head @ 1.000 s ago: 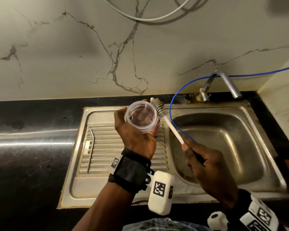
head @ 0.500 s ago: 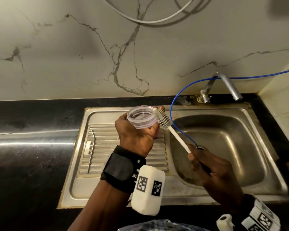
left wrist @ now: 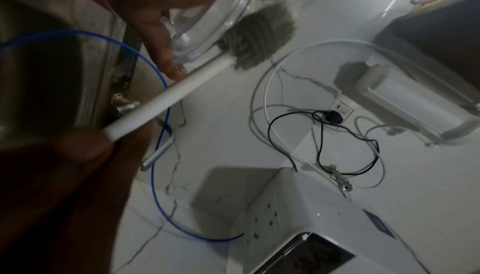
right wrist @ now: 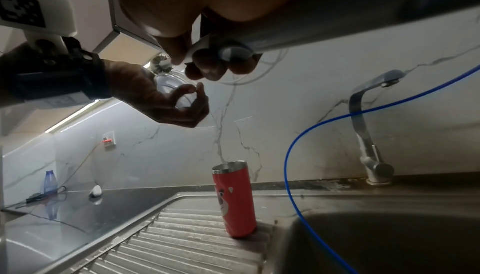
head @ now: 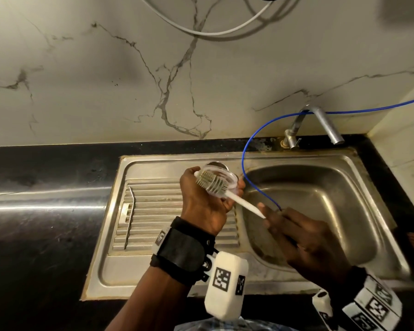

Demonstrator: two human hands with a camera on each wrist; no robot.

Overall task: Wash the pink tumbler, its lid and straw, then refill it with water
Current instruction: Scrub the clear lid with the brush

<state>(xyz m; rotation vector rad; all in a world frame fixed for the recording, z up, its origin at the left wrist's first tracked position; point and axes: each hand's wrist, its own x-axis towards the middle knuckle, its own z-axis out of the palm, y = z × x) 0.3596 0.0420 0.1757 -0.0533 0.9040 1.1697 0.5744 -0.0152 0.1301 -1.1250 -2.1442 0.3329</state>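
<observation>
— Steel sink (head: 359,163) and drainboard below you: your left hand (head: 202,206) grips the clear lid (head: 221,181), your right hand (head: 304,237) holds the bottle brush (head: 212,183) across it.

— Tumbler (right wrist: 235,200)?

— Upright on the drainboard, straw (head: 130,217) lying well apart. Wet fingers and hard scrubbing could flip the lid into the basin.

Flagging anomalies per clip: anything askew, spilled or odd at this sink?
Only one oddity: a thin blue tube loops from the right wall, past the tap, down into the sink basin. Nothing spilled; the tumbler stands upright.
</observation>
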